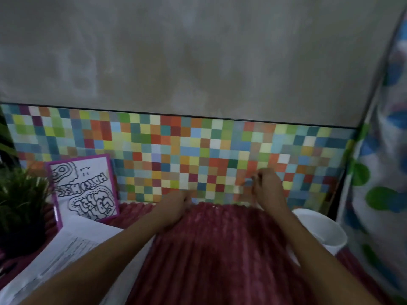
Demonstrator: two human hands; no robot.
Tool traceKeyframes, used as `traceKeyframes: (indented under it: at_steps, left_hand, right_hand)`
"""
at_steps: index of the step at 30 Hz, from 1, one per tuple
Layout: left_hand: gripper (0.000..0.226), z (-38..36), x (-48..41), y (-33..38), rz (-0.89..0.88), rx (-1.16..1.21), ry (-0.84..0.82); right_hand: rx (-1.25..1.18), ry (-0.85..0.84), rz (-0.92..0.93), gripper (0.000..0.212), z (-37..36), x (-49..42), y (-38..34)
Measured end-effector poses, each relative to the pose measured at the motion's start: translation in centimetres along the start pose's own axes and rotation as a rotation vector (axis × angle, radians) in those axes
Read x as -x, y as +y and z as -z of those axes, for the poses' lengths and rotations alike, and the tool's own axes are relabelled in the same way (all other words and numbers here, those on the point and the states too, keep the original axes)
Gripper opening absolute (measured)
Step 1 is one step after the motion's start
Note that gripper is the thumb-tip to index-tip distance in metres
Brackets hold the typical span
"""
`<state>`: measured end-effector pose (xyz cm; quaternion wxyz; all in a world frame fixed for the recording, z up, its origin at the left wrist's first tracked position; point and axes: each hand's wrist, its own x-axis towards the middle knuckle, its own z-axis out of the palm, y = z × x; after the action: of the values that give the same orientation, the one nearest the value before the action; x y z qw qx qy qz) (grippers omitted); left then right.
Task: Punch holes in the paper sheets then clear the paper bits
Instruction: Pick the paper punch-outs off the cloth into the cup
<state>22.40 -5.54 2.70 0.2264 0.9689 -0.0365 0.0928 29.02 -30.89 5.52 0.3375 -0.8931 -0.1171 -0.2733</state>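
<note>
Both hands reach to the far edge of a dark red ribbed cloth (220, 249) that covers the worktop. The left hand (176, 203) has its fingers curled round that edge. The right hand (266, 183) is higher, its fingertips pinched together on what looks like the same edge, though blur hides the contact. The cloth is probably raised this way so that loose paper bits slide off it. A few pale specks (212, 206) near the lifted edge may be such bits.

A white bin (319, 227) stands just right of the cloth, well placed to catch them. The paper sheets (66, 249) lie at the near left, pushed clear of the cloth, so the punching seems done. No punch is visible. A framed drawing (83, 188) and a plant (19, 194) stand at the far left.
</note>
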Motion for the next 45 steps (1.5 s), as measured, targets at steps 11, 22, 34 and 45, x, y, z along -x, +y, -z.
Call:
traceKeyframes:
  at_steps: [11,22,34,45]
  left_hand:
    - [0.02,-9.3,-4.1,23.1,-0.466,0.379,-0.111]
    - [0.032,-12.2,-3.9,22.8,-0.456,0.263,0.121]
    - [0.067,-11.9,-3.8,22.1,-0.416,0.463,-0.062]
    - [0.071,-11.7,-3.5,22.5,-0.387,0.67,-0.089]
  right_hand:
    - [0.224,-0.434,-0.331,0.012,14.6,2.3,7.2]
    - [0.263,-0.317,-0.406,0.014,13.4,2.7,8.0]
    - [0.352,-0.284,-0.363,0.013,11.4,3.0,6.8]
    - [0.26,-0.204,-0.392,0.022,13.0,2.8,7.8]
